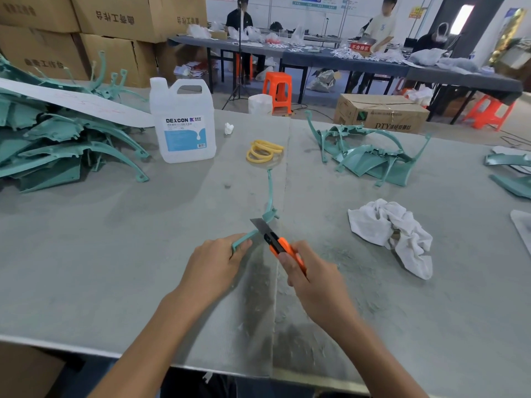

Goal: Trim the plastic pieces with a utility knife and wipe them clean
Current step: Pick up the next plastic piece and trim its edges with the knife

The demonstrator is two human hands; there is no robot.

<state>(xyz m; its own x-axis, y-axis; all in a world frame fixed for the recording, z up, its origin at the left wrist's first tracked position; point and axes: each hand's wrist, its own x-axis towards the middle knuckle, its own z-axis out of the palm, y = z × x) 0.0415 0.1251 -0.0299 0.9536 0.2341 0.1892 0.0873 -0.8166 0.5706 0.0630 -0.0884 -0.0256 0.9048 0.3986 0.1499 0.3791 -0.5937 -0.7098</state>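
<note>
While the left hand [214, 262] pinches the near end of a slender, curved teal plastic piece [270, 193] between thumb and curled fingers, the right hand [311, 275] is wrapped tightly round the orange-and-black handle of a utility knife [283, 245]. The knife's bare steel blade is extended and lies against the piece at its bend, just beyond the left fingertips. The piece arcs away from the person, low over the middle of the grey felt-covered table [115, 254].

A translucent white plastic jug with a blue DEXCON label [184, 124] stands capped and upright at the back left. How much liquid it holds cannot be read through its wall. Just to its right lies a small crumpled white wad [228, 128], and nearer the person a loose bunch of yellow rubber rings [263, 152].

A large heap of teal plastic parts [57, 145] fills the table's left end, with a long white sheet [80, 103] laid across it. A smaller heap of the same parts [370, 156] sits at the back right. A rumpled white cloth [393, 234] lies to the right of the hands, apart from them.

Beyond the table, a brown cardboard carton [382, 113] on the floor is closed and strapped, its contents hidden. Stacked brown cardboard boxes [115, 33] at the back left are closed too.
</note>
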